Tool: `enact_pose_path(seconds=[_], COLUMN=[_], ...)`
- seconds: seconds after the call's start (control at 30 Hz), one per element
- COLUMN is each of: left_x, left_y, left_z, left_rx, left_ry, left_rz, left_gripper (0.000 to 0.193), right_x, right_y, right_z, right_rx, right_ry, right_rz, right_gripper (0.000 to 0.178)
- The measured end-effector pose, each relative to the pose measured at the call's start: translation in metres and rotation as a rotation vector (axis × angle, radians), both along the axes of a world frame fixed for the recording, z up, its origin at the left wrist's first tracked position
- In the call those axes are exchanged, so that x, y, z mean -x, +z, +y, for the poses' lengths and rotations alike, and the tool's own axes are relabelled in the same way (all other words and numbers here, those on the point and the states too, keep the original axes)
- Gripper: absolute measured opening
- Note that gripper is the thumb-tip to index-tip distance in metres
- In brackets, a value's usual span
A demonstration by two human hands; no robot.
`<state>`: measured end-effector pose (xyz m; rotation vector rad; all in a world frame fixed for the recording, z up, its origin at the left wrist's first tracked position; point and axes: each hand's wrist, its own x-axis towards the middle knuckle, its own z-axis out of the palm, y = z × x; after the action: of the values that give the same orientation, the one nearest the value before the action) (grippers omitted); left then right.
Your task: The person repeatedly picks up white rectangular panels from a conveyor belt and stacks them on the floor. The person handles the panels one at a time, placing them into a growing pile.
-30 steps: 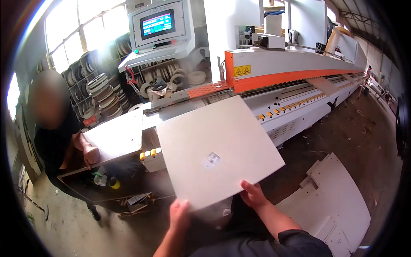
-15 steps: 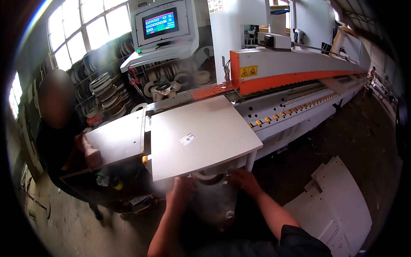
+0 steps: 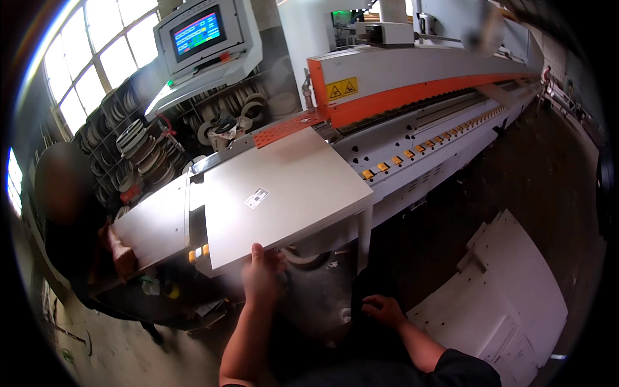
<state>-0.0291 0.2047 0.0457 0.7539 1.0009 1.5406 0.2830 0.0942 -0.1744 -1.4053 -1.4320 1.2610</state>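
Observation:
A flat pale panel with a small printed label lies on the infeed end of a long machine. My left hand is closed on its near edge, thumb on top and the other fingers at or below the rim. That hand is slightly blurred. Away from the panel, my right hand hangs low near my legs, its fingers loosely bent and nothing visible in them.
Left of the panel, a co-worker's hand rests by another pale board. A control screen stands above racks of edging rolls. The orange-edged machine beam runs to the far right. Pale boards are stacked low at right.
My right hand has left the panel's near edge and dropped lower. My left thumb has come onto the panel's top. The whole view has shifted and tilted.

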Motion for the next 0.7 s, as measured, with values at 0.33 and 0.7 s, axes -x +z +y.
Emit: enact_pose_path(seconds=[0.33, 0.7], left_x=[-0.076, -0.091], left_y=[0.0, -0.059], left_z=[0.038, 0.047], left_rx=[0.08, -0.053], left_ry=[-0.154, -0.525], left_rz=[0.0, 0.389], left_gripper=[0.042, 0.035], right_x=[-0.001, -0.104], right_y=[-0.006, 0.017], right_z=[0.009, -0.056], right_rx=[-0.115, -0.238], right_ry=[0.075, -0.362], right_rz=[-0.134, -0.512], right_gripper=[0.039, 0.04])
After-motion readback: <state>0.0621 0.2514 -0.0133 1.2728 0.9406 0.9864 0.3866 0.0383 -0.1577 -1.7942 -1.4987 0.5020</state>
